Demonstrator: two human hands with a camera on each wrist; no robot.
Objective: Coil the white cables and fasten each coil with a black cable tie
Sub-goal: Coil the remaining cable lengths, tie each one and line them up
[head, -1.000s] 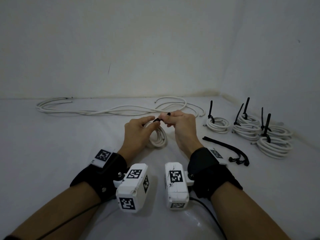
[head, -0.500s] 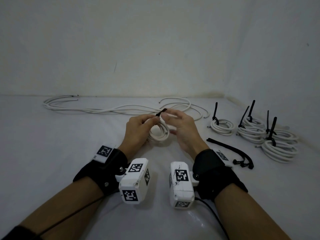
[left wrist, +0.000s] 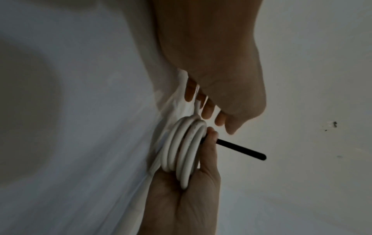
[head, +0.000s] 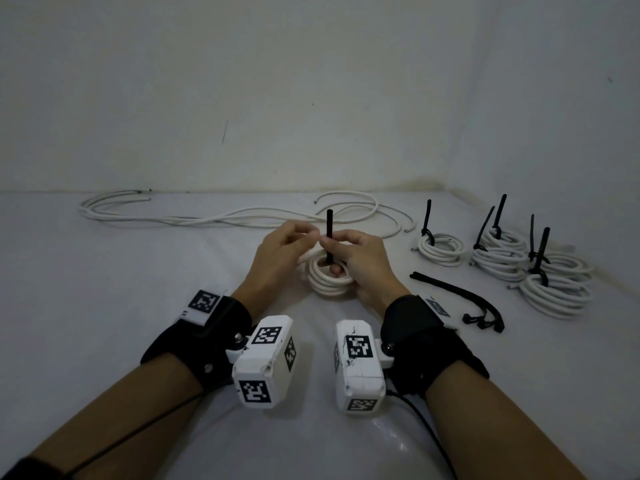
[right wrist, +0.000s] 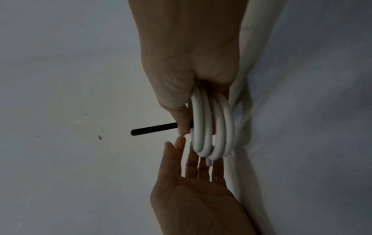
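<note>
Tie tail (head: 329,233) now upright above the coil (head: 329,280), where half a second earlier only a short black stub had shown between the fingertips, low and slanted. Judged from that: strap pulled through its head and drawn up, this coil close to fastened, perhaps one more tug needed. Coil held just above the white sheet (head: 104,306) at centre, between both hands. Right hand (head: 367,265) curled round the coil's 3 o'clock side, thumb and forefinger pinching the black tie at its base, a fingertip showing through the coil's opening. Left hand (head: 277,258) at the coil's 9 o'clock, fingers loosely extended and barely spread, tips beside the tie but gripping nothing, as seen from the right wrist view; a loose cable end passing between those fingers. Finished coils (head: 540,268) with ties standing up grouped at 2 o'clock, spare black ties (head: 460,296) lying at 3 o'clock, uncoiled white cables (head: 214,220) stretched along the far edge from 10 to 12 o'clock, so more work left.
</note>
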